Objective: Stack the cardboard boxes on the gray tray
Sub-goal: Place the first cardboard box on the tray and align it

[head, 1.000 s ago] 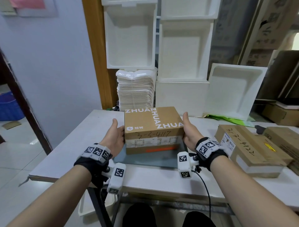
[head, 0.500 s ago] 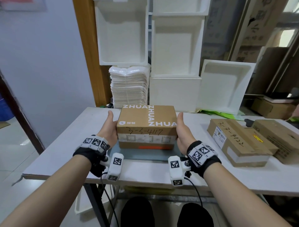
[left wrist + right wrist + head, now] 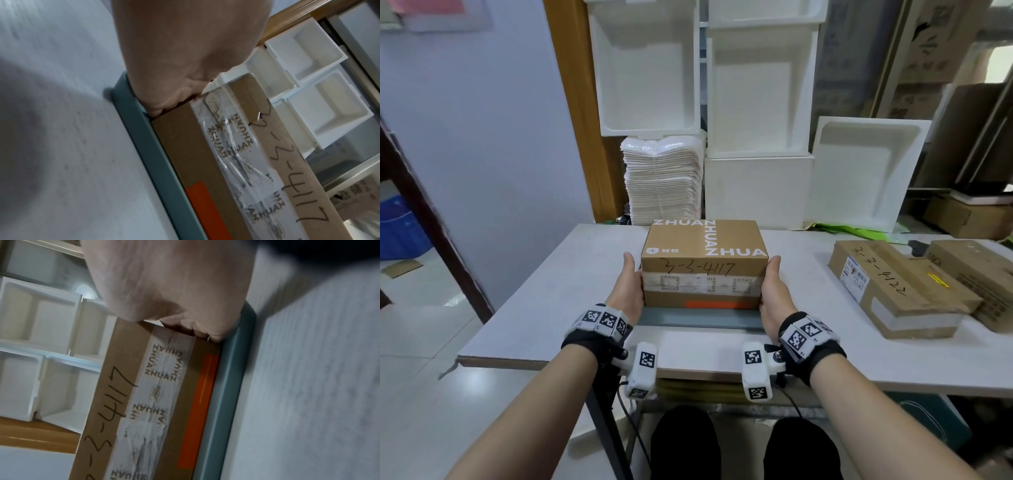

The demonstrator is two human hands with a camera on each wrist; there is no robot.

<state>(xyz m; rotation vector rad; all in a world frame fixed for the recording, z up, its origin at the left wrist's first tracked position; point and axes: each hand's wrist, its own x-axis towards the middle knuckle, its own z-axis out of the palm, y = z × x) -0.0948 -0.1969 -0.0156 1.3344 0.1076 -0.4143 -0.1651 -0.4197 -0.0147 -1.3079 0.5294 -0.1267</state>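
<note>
A brown cardboard box [image 3: 703, 250] printed ZHUAN and marked 3-3-4117 sits low in the gray tray [image 3: 702, 318] on the white table. Its lower edge is level with the tray's near rim. My left hand [image 3: 628, 291] grips its left end and my right hand [image 3: 774, 291] grips its right end, thumbs up; the fingers are hidden behind the box. In the left wrist view, my left hand [image 3: 185, 48] meets the box [image 3: 226, 154] by the tray [image 3: 156, 159]. In the right wrist view, my right hand [image 3: 174, 288] does likewise on the box [image 3: 133, 386] and tray [image 3: 224, 394].
Two more cardboard boxes lie on the table to the right, a flat one [image 3: 893, 284] marked 3-3-4122 and another [image 3: 976, 274] beyond it. White foam containers [image 3: 756, 102] and a stack of white sheets [image 3: 664, 181] stand behind the table. The table's near edge [image 3: 688, 363] is below my wrists.
Both hands have lowered the box from a tilted position above the tray down into it. The box is now level.
</note>
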